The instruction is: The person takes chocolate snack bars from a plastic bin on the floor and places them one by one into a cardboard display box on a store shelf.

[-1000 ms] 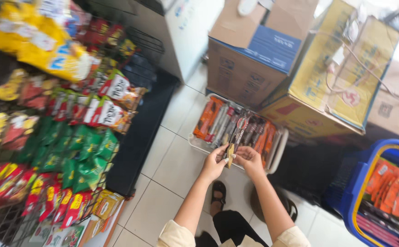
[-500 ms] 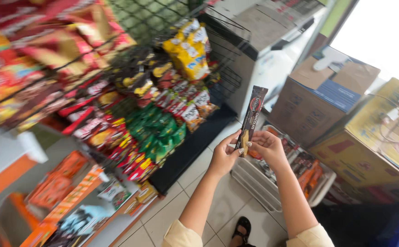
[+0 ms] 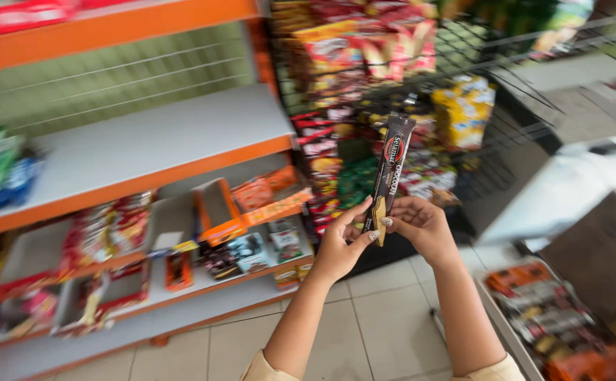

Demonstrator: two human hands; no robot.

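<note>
There is one camera. It sits on the person's head and looks forward and a bit down, over both arms. The arms come up from the bottom edge, so the camera is just above and behind them. The left hand (image 3: 342,243) and the right hand (image 3: 424,227) are close to the camera, near the middle of the view. The shelves (image 3: 159,152) fill the left side and stand a little farther away. The wire rack (image 3: 505,77) is at the top right, behind the hands. The floor (image 3: 385,317) shows at the bottom. The view leans to one side, and much of it is blurry.
</note>
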